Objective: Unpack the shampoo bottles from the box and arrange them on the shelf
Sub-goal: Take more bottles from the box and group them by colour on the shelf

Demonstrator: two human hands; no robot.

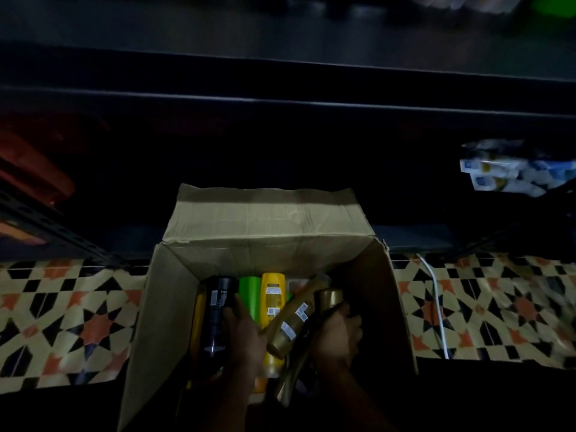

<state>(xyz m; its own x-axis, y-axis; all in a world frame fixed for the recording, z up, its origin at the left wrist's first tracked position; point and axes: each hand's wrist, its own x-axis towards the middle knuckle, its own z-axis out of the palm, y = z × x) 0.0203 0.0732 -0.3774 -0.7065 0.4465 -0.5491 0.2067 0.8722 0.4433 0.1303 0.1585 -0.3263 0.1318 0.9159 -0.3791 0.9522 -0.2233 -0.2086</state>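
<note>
Inside the open cardboard box [261,232] on the tiled floor [62,322], below the dark shelf [280,98]: shampoo bottles lie packed. A black bottle [215,319] is touched by the left hand [246,335], its grip indistinct; a gold bottle [328,302] is clasped by the right hand [338,341], apparently for lifting out.

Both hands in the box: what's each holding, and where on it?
Right hand grips a gold bottle just below its cap. Left hand rests between the black bottle and another gold bottle; its hold is unclear.

The box [268,241] stands on the floor [62,322] before the shelf [280,98], bottles [273,294] inside.
</note>
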